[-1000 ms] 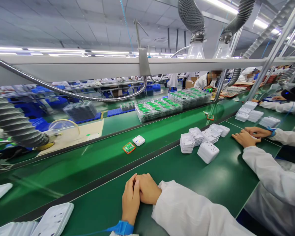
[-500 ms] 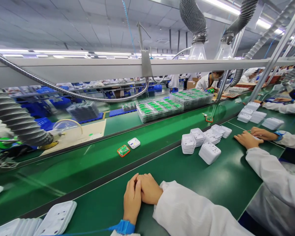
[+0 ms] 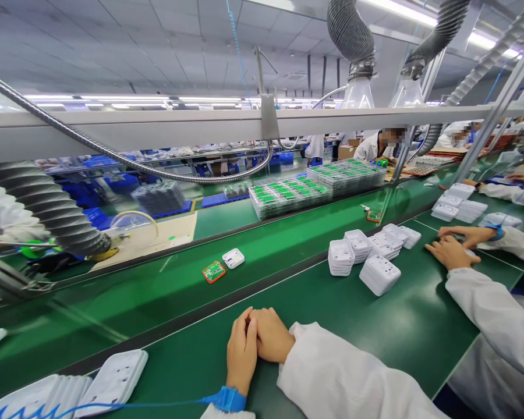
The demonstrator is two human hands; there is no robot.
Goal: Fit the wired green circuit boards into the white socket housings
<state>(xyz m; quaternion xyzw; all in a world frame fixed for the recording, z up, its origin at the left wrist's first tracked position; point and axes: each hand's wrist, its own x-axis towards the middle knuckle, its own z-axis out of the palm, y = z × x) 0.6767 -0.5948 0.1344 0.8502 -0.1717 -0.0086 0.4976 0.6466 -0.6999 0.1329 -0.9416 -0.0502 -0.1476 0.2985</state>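
Observation:
My left hand point(image 3: 241, 352), with a blue strap at its wrist, and my right hand point(image 3: 271, 336), in a white sleeve, rest together on the green bench near its belt-side edge. Both are closed, fingers folded against each other; no object shows in them, though the space between the palms is hidden. Beyond them, a green circuit board with an orange rim point(image 3: 213, 272) lies on the belt beside a white plastic cover point(image 3: 233, 258). To my left, a row of white plastic housings point(image 3: 112, 378) leans over on the bench.
A moving green belt point(image 3: 157, 291) runs past the bench. Stacks of white housings point(image 3: 379, 274) stand to the right, near a co-worker's hands point(image 3: 454, 251). Trays of green boards point(image 3: 290, 195) sit across the belt. A metal beam point(image 3: 179, 131) spans overhead, with a flexible duct point(image 3: 61, 209) hanging left.
The circuit board and white cover have drifted left along the belt. My view has turned slightly left. My hands stay together, and the co-worker's hands have shifted a little.

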